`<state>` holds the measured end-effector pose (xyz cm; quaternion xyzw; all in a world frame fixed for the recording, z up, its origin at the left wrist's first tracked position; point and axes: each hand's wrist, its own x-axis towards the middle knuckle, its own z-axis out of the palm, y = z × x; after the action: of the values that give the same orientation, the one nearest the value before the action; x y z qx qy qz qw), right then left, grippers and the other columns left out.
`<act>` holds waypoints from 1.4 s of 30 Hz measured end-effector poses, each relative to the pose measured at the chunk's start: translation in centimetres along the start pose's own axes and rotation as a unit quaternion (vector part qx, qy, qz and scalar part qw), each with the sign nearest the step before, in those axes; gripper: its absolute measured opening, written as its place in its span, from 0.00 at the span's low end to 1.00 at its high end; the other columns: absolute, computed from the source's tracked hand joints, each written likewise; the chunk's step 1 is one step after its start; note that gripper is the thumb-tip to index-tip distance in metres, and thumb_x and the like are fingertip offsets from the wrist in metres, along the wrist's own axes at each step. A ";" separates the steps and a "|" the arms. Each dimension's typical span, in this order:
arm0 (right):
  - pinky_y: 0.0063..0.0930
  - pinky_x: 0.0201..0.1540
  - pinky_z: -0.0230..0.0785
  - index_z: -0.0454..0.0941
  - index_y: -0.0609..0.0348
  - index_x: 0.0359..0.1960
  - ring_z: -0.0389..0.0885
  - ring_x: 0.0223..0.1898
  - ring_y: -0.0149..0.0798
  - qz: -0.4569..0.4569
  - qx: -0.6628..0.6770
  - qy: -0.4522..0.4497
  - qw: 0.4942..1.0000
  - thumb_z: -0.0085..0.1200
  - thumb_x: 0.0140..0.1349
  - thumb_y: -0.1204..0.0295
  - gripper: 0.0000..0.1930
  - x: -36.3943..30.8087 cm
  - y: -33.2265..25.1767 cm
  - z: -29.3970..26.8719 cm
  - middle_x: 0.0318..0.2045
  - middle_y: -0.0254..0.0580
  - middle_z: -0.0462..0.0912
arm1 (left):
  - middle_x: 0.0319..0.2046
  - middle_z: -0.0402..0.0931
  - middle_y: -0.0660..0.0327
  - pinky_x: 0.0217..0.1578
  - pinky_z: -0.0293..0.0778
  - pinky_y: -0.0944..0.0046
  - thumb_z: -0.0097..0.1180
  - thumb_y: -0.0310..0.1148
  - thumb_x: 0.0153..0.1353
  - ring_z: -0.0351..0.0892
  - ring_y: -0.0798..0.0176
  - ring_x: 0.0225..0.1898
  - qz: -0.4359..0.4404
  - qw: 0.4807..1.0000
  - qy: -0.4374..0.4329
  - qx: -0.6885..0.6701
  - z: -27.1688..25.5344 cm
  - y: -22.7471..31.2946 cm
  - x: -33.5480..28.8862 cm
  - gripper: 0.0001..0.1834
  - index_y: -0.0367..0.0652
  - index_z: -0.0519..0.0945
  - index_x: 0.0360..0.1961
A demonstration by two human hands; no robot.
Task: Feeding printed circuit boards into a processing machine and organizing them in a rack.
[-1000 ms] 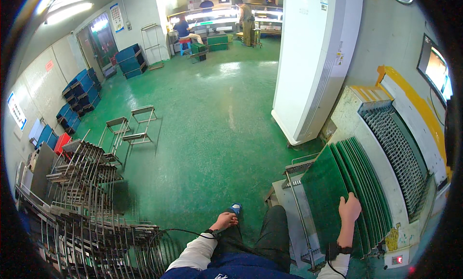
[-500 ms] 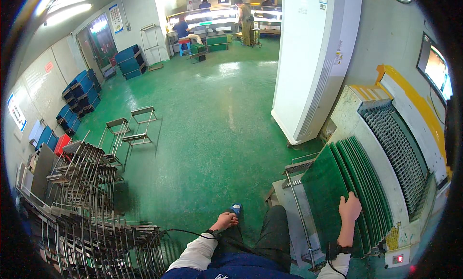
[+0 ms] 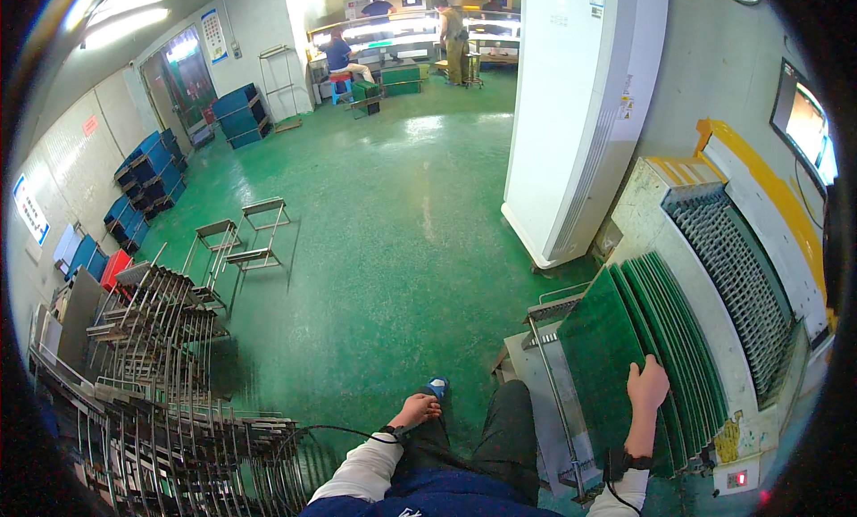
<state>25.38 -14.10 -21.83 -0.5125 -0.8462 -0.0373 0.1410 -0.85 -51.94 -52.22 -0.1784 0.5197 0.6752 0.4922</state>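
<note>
My right hand (image 3: pixel 647 385) is at the row of upright green panels (image 3: pixel 671 338) on my right. Its fingers are curled at the edge of a large green panel (image 3: pixel 600 329) near the front of the row. The panels stand close together in a metal rack (image 3: pixel 561 396), with narrow gaps between them. Over my left leg, my left hand (image 3: pixel 416 411) hangs loosely closed, and nothing shows in it. A dark wristband with a thin black cable sits on each wrist.
Bare metal racks (image 3: pixel 170 428) crowd the left side, and small frames (image 3: pixel 254 240) stand ahead on the green floor (image 3: pixel 375 249). A tall white cabinet (image 3: pixel 571 115) and a slotted machine (image 3: pixel 736 276) stand on the right. Blue bins (image 3: pixel 152 173) line the left wall; people (image 3: pixel 453 44) work far off.
Both my hands and the panels are where they were. Far off, the people have shifted only slightly.
</note>
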 end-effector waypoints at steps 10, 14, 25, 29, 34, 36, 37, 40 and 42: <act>0.47 0.35 0.72 0.74 0.61 0.36 0.80 0.33 0.54 0.001 0.003 -0.001 1.000 0.60 0.53 0.64 0.15 0.0 0.3 0.1 0.29 0.53 0.81 | 0.23 0.70 0.60 0.28 0.74 0.60 0.50 0.26 0.62 0.74 0.60 0.25 -0.009 1.000 -0.005 0.014 0.0 0.0 0.2 0.05 0.34 0.72 0.35; 0.47 0.35 0.72 0.74 0.61 0.36 0.80 0.34 0.54 0.006 0.001 -0.003 1.000 0.60 0.54 0.64 0.15 0.0 0.4 0.2 0.29 0.53 0.81 | 0.23 0.70 0.60 0.28 0.75 0.60 0.50 0.26 0.63 0.75 0.60 0.26 -0.012 1.000 -0.003 0.025 0.3 0.1 0.1 0.05 0.34 0.72 0.36; 0.46 0.35 0.72 0.75 0.61 0.37 0.80 0.34 0.54 0.008 -0.001 -0.008 1.000 0.61 0.53 0.65 0.15 0.0 0.2 -0.1 0.30 0.53 0.81 | 0.24 0.72 0.58 0.28 0.76 0.60 0.52 0.27 0.62 0.77 0.58 0.27 -0.006 0.999 0.000 0.031 0.3 0.1 -0.2 0.06 0.34 0.72 0.37; 0.46 0.35 0.72 0.75 0.61 0.38 0.80 0.34 0.54 0.003 0.001 0.002 1.000 0.61 0.52 0.65 0.16 0.0 0.6 0.2 0.30 0.52 0.81 | 0.23 0.71 0.59 0.28 0.76 0.60 0.52 0.26 0.62 0.76 0.58 0.26 -0.003 1.000 0.001 0.028 0.5 0.1 -0.2 0.06 0.34 0.72 0.37; 0.47 0.35 0.72 0.75 0.61 0.37 0.80 0.34 0.54 0.011 -0.003 -0.017 1.000 0.61 0.52 0.65 0.16 0.1 0.2 -0.1 0.29 0.53 0.81 | 0.22 0.69 0.60 0.26 0.73 0.60 0.51 0.26 0.62 0.73 0.60 0.24 -0.005 1.000 -0.003 0.007 0.2 -0.1 0.0 0.05 0.35 0.71 0.35; 0.47 0.35 0.72 0.74 0.61 0.37 0.81 0.34 0.54 0.005 0.002 -0.002 1.000 0.61 0.52 0.65 0.15 0.0 0.5 0.2 0.29 0.53 0.81 | 0.22 0.68 0.60 0.25 0.72 0.60 0.51 0.26 0.62 0.72 0.61 0.23 -0.001 1.000 -0.007 0.001 0.2 -0.1 0.1 0.04 0.35 0.70 0.35; 0.47 0.35 0.72 0.74 0.61 0.37 0.81 0.34 0.54 0.006 -0.001 -0.001 1.000 0.61 0.52 0.65 0.15 0.0 0.6 0.3 0.29 0.53 0.81 | 0.21 0.68 0.60 0.25 0.71 0.60 0.50 0.25 0.62 0.71 0.61 0.23 -0.003 1.000 -0.003 0.005 0.5 0.0 -0.1 0.04 0.35 0.70 0.35; 0.47 0.35 0.72 0.74 0.60 0.36 0.81 0.34 0.54 0.009 -0.004 -0.004 1.000 0.61 0.52 0.65 0.15 0.0 0.5 0.2 0.29 0.52 0.81 | 0.21 0.67 0.60 0.24 0.70 0.61 0.49 0.25 0.63 0.69 0.63 0.21 -0.003 1.000 -0.002 0.006 0.7 0.0 -0.1 0.04 0.34 0.70 0.35; 0.47 0.35 0.72 0.74 0.60 0.36 0.81 0.34 0.53 0.007 0.000 -0.013 1.000 0.61 0.52 0.65 0.15 0.1 -0.1 -0.1 0.29 0.52 0.81 | 0.21 0.67 0.60 0.24 0.69 0.62 0.49 0.25 0.63 0.68 0.64 0.21 0.005 1.000 -0.011 -0.010 -0.2 -0.2 0.2 0.04 0.34 0.70 0.35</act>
<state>25.32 -14.09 -21.68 -0.5185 -0.8446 -0.0296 0.1304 -0.81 -52.03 -52.60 -0.1732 0.5084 0.6843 0.4932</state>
